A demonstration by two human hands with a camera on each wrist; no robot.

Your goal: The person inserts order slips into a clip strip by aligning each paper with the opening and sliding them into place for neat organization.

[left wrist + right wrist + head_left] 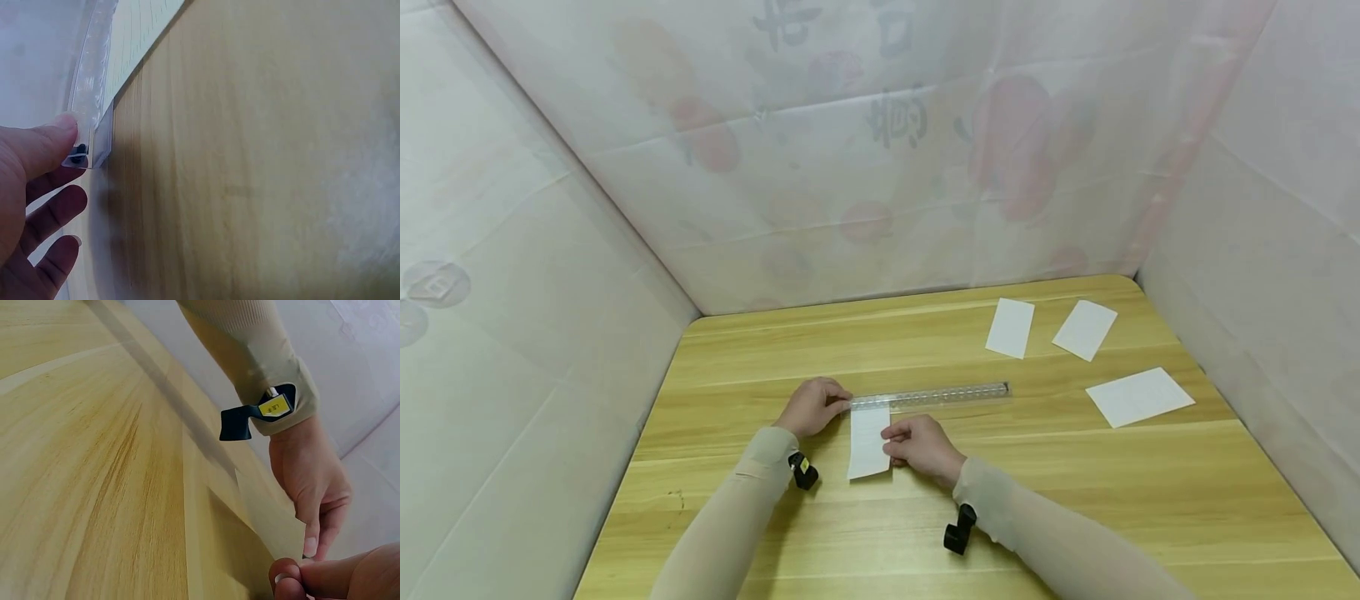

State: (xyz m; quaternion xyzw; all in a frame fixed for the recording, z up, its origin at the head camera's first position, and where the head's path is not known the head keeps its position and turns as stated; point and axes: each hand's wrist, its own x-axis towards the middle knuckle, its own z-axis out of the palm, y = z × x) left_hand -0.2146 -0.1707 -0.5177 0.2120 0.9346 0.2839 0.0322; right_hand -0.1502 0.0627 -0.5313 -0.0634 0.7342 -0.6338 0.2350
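Note:
A long clear plastic strip (pixel 951 395) with a ridged row along it lies crosswise on the wooden table in the head view. My left hand (pixel 812 407) pinches its left end between thumb and forefinger. A small dark piece (pixel 79 152) shows at that end in the left wrist view, where the other fingers are bent and loose. My right hand (pixel 925 450) pinches the right edge of a small white sheet of paper (pixel 868 446). The sheet's top edge meets the strip, and its lower part tilts up off the table. Faint ruled lines show on the paper (pixel 139 31).
Three more white sheets lie at the right: one upright sheet (pixel 1010 328), one slanted sheet (pixel 1085 330) and one sideways sheet (pixel 1139 397). Pale printed cloth walls (pixel 880 183) enclose the table (pixel 760 350) at the back and sides.

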